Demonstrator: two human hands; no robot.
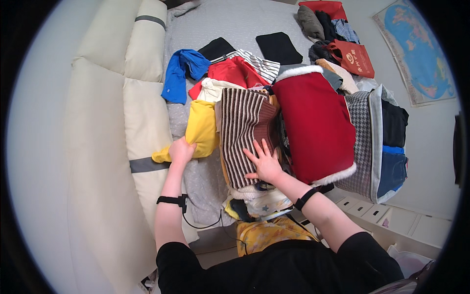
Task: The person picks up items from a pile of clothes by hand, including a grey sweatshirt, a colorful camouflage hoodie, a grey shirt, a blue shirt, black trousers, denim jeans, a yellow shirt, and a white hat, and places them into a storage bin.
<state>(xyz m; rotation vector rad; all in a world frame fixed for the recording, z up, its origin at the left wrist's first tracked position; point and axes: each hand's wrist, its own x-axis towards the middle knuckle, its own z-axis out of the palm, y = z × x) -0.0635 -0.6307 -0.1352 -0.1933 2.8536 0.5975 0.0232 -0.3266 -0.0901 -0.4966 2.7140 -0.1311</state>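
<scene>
My left hand [181, 151] is closed on a yellow garment [201, 128], whose end sticks out past my fist to the left. The rest of that garment lies crumpled beside a brown-and-white striped knit sweater [238, 134]. On the sweater, which lies folded on top of a clothes pile, my right hand [266, 164] rests flat with its fingers spread. Right of it lies a folded dark red garment [316, 128] with white fluffy edges. Beyond the yellow garment are a white cloth [214, 90], a red garment [239, 72] and a blue one [182, 73].
A cream padded headboard [147, 112] runs along the left of the bed [230, 19]. Black folded pieces [279, 48] lie farther back. On the right stand a houndstooth storage bag [361, 147] packed with clothes and a red bag [353, 58]. White drawers [360, 206] are below.
</scene>
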